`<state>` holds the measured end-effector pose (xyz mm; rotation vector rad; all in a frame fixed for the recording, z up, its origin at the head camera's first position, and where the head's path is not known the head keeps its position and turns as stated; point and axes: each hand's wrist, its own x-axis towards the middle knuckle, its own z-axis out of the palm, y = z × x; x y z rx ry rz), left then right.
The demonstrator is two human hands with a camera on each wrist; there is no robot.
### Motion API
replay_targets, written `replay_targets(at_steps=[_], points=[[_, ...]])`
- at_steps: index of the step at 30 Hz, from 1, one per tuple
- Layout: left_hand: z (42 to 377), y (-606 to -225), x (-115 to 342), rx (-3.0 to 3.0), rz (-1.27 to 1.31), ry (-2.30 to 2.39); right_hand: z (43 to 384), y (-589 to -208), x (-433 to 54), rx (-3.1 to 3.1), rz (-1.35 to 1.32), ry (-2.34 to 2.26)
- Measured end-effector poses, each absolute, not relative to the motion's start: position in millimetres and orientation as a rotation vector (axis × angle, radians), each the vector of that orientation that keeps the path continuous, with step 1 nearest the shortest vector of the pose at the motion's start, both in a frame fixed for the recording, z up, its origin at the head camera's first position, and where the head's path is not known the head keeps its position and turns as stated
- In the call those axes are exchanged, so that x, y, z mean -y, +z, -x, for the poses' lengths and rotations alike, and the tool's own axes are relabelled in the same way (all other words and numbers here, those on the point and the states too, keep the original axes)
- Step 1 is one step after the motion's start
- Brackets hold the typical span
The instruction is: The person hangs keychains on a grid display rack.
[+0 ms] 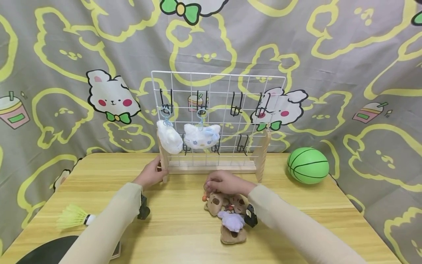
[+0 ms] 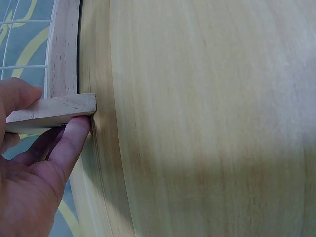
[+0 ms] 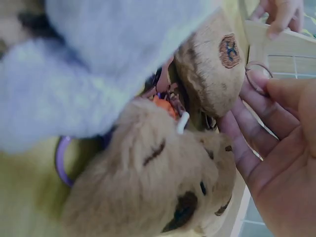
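Note:
A white wire grid rack [image 1: 211, 75] on wooden side posts stands at the back of the table. My left hand [image 1: 152, 173] grips the foot of its left post; in the left wrist view, thumb and fingers hold the wooden foot [image 2: 54, 109] from both sides. My right hand [image 1: 225, 182] pinches the metal ring [image 3: 256, 79] of a brown plush keychain [image 1: 215, 204]. Beside it lie another brown plush [image 1: 238, 200] and one dressed in lavender [image 1: 232, 220]. On the rack's black hooks hang a white plush [image 1: 170, 137] and a white cat-face plush with a blue bow [image 1: 202, 136].
A green ball [image 1: 308, 165] sits at the right rear of the table [image 1: 178, 227]. At the left lie a yellow shuttlecock [image 1: 73, 217] and a black round object [image 1: 49, 251], partly hidden by the left sleeve. Several other black hooks [image 1: 236, 104] on the grid hold nothing.

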<state>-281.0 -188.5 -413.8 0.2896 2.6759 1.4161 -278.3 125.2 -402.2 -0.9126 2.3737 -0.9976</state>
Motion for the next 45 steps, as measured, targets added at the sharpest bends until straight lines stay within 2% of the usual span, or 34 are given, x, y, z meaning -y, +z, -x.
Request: replay_targets(at_steps=[7, 22, 28, 36, 45], points=[[280.6, -411.9, 188.2, -2.697, -0.301, 1.387, 269.7, -394.5, -134.7, -2.234, 0.802, -1.197], [279.6, -413.4, 192.1, -2.678, -0.293, 1.407, 248.1, -354.1, -147.3, -2.201, 0.953, -1.473], [278.9, -413.3, 191.4, -2.686, -0.290, 1.411, 242.6, -335.5, -156.3, -2.154, 0.931, -1.634], [282.9, -414.2, 189.9, -2.688, -0.322, 1.407, 243.0, -308.9, -172.4, -2.271, 0.861, -1.790], [281.7, -415.7, 190.5, -2.683, -0.332, 1.426, 249.3, -283.4, -170.7, -2.365, 0.848, -2.220]])
